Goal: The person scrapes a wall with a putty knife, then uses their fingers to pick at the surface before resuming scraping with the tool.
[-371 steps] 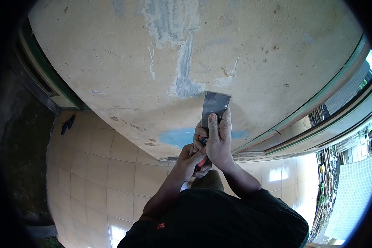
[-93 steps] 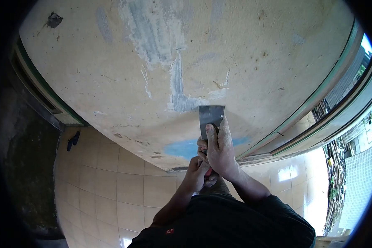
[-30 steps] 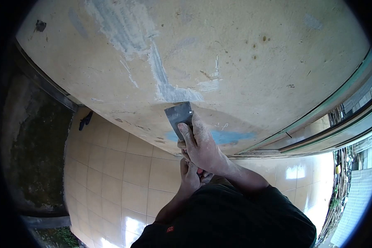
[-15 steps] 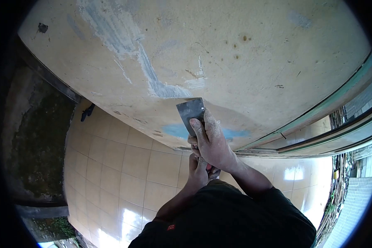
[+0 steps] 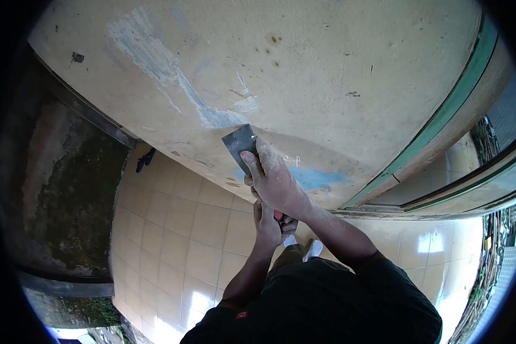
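My right hand [image 5: 275, 182] is closed around a putty knife [image 5: 239, 147] with a wide dark blade, the thumb lying along it. The blade's far edge meets the wall [image 5: 327, 103] just below a streak of whitish-grey filler [image 5: 218, 116]. Pale dust coats the fingers of this hand. Just beneath it, close to my body, my left hand [image 5: 269, 226] is closed around something red [image 5: 278, 215]; most of that thing is hidden by the fingers and I cannot make out its kind.
A light blue patch [image 5: 318, 179] marks the wall to the right of my hands. Green trim [image 5: 436, 129] borders a window opening at the right. Tiles cover the floor [image 5: 172, 229] below, where dark footwear [image 5: 145, 160] lies by the wall at the left.
My view has turned and shifted, so the wall marks appear further left and the green trim shows more. Both hands keep their holds, and the blade stays near the filler's lower end.
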A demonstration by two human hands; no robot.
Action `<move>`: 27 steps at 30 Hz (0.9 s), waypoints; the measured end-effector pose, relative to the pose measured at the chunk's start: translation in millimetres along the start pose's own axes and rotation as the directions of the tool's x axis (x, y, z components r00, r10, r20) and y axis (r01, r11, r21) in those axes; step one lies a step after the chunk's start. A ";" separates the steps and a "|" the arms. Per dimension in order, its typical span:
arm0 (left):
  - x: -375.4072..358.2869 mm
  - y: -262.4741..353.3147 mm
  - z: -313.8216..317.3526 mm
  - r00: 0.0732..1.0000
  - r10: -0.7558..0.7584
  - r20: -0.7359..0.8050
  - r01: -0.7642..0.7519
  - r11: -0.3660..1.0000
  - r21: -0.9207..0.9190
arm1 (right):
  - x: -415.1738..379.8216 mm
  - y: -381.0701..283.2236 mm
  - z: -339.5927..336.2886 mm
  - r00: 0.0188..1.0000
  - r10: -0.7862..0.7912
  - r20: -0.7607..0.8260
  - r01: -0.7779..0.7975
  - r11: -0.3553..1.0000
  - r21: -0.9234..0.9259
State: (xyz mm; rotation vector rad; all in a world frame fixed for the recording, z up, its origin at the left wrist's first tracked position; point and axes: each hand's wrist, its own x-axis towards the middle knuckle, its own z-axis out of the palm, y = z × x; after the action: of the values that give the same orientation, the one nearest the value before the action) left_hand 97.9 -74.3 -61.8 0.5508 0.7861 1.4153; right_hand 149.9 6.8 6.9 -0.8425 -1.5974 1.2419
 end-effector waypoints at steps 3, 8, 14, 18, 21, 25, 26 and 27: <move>-0.9 -0.5 6.2 0.999 -0.028 0.024 0.027 0.999 0.042 | -2.4 6.2 -6.6 1.000 -0.001 0.003 0.001 1.000 0.029; 0.0 -11.6 3.1 0.990 -0.075 0.118 0.076 0.997 -0.008 | -15.8 -2.2 -19.6 0.993 0.116 -0.016 -0.112 0.980 0.163; -0.8 -18.9 19.9 0.976 -0.132 0.172 0.124 0.991 0.054 | -30.8 -13.9 -38.2 0.978 0.199 -0.066 -0.174 0.947 0.271; -2.6 -16.0 28.9 0.946 -0.144 0.292 0.124 0.988 0.087 | -41.2 -18.7 -45.3 0.966 0.199 -0.164 -0.142 0.941 0.308; -4.0 -14.8 32.7 0.919 -0.210 0.334 0.155 0.971 0.184 | -51.8 -18.1 -49.9 0.947 0.177 -0.269 -0.076 0.935 0.346; -10.1 -18.2 23.0 0.863 -0.347 0.368 0.266 0.930 0.252 | -72.4 -2.1 -46.7 0.878 0.215 -0.428 0.008 0.887 0.461; -13.1 -11.6 16.0 0.808 -0.446 0.386 0.367 0.892 0.264 | -79.9 2.0 -41.8 0.852 0.241 -0.464 0.029 0.864 0.502; -18.5 -6.3 9.2 0.800 -0.442 0.406 0.359 0.895 0.266 | -87.4 4.5 -34.6 0.850 0.224 -0.477 0.044 0.872 0.488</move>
State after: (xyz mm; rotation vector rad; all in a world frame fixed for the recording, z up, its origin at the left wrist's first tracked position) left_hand 109.3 -92.2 -57.8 0.7702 0.5991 0.7760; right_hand 212.7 -59.2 -16.6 -0.8398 -0.7624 1.2652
